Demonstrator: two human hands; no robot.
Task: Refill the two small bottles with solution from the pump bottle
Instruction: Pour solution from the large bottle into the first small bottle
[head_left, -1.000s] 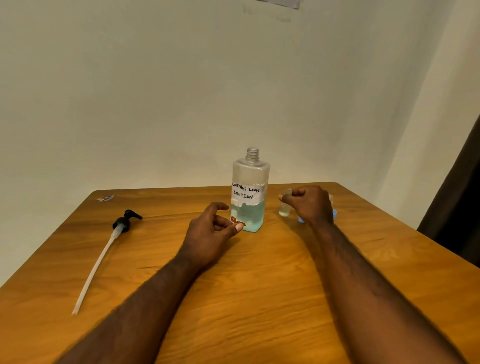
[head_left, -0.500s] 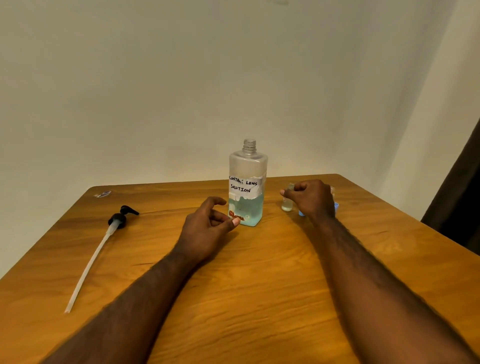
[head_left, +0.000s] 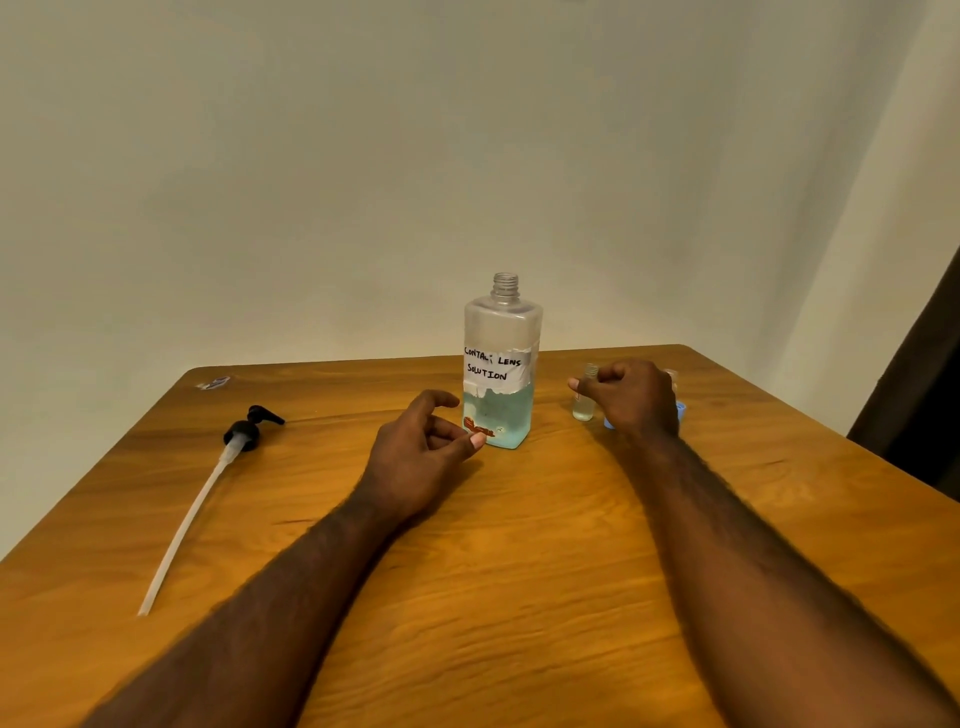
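Wooden surface (head_left: 519, 597), items listed largest first.
Uncapped pump bottle (head_left: 501, 364) is standing upright at centre, partly full. Its pump head (head_left: 241, 434) is lying well left. Your left hand (head_left: 421, 457) is sitting just beside the bottle's base, grip loosely spread, empty. Your right hand (head_left: 636, 400) is curling at the small bottle (head_left: 583, 408); whether that grip is pinching it, you cannot tell.
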